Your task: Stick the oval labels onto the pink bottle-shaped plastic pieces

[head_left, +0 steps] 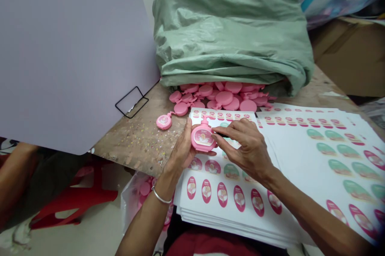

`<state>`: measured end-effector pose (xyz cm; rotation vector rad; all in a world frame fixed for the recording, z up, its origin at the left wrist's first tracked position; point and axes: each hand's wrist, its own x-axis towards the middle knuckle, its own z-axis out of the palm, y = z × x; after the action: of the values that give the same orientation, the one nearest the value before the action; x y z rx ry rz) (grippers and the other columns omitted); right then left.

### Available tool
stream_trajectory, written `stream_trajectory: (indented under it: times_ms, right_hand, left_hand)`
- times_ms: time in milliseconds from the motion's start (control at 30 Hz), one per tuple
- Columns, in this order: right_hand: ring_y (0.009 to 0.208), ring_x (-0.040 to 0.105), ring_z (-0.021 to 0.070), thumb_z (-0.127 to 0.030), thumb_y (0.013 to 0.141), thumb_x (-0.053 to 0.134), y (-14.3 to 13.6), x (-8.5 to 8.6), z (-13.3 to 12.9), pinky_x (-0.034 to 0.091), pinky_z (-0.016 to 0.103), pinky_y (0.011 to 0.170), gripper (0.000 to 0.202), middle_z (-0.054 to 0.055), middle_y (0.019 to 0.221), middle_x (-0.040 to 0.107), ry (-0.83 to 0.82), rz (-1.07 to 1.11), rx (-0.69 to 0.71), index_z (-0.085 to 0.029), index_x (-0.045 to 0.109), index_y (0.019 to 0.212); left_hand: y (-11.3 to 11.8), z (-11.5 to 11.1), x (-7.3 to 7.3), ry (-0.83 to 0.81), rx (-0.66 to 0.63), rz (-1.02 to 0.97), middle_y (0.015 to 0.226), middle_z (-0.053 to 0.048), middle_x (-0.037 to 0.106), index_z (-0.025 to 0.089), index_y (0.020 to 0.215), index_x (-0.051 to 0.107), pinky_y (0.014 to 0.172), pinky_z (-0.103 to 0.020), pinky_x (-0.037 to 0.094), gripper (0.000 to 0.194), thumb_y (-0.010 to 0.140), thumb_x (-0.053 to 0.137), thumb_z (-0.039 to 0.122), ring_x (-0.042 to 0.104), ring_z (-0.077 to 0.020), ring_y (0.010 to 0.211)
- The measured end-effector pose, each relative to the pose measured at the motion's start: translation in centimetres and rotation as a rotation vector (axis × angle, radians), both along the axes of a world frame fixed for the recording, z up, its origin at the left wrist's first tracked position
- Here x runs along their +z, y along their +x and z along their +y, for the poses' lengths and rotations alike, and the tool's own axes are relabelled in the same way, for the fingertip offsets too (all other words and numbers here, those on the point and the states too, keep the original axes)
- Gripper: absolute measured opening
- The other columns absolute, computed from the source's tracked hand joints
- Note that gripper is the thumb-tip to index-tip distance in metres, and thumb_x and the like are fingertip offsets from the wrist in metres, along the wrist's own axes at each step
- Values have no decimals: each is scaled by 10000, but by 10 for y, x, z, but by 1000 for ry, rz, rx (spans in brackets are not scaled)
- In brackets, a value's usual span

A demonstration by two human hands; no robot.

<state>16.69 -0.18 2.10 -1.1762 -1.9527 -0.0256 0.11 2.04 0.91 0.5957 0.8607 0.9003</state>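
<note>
Between the fingers and thumb of my left hand (184, 148) is a pink toy pump bottle (203, 138), held upright with a printed label on its round face. My right hand (245, 145) is closed in a pinch at the bottle's right edge. Something thin and dark shows between its thumb and fingers; its kind cannot be made out. Under both hands lies a stack of sticker sheets (216, 218) with pink and green labels. Another labelled pink bottle (164, 121) lies on the table to the left.
Several unlabelled pink bottles (224, 98) spill from a green sack (231, 31) at the back. More sticker sheets (288, 159) lie at right. A grey panel (72, 55) stands left, near a black wire frame (131, 102). Another person's arm (18, 167) and a red stool (81, 194) show lower left.
</note>
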Motion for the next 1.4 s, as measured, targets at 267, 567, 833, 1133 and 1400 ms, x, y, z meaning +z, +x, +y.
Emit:
stream_trajectory:
  times_ms: [267, 567, 833, 1133, 1400]
  right_hand:
    - [683, 514, 177, -273, 877, 621, 0, 1, 0, 393, 347, 677, 145, 35, 679, 626, 28, -4, -9, -201, 742, 911]
    - [669, 491, 169, -242, 859, 654, 0, 3, 2, 380, 336, 649, 137, 36, 662, 604, 85, -26, -5, -149, 743, 906]
    - [682, 478, 164, -240, 873, 638, -1, 6, 0, 362, 323, 648, 131, 25, 657, 577, 79, -42, -7, -165, 734, 921]
    - [781, 567, 220, -299, 895, 597, 9, 11, 1, 410, 383, 733, 222, 61, 768, 645, 83, -129, -202, -192, 697, 1062]
    - [1156, 586, 270, -541, 733, 713, -5, -11, 18, 481, 420, 971, 682, 124, 1286, 602, -439, 439, -84, -210, 514, 1295]
  left_hand:
    - [0, 0, 2, 19, -1, 15, 1007, -131, 720, 128, 1097, 648, 692, -371, 610, 579, 972, 283, 560, 712, -236, 833]
    - [-5, -5, 4, 208, -109, 14, 971, -79, 690, 152, 1107, 629, 666, -319, 606, 418, 837, 656, 470, 676, -189, 807]
    - [-5, -9, 8, 224, -106, -41, 935, -14, 634, 172, 1073, 629, 651, -270, 607, 362, 744, 771, 227, 622, -127, 794]
    - [-8, -13, 12, 239, -128, 18, 913, -62, 661, 145, 1092, 576, 727, -330, 589, 415, 738, 770, 240, 652, -176, 821]
    - [-14, -28, 9, 280, -165, 227, 1035, -71, 693, 178, 1130, 604, 786, -286, 535, 490, 698, 797, 303, 656, -209, 927]
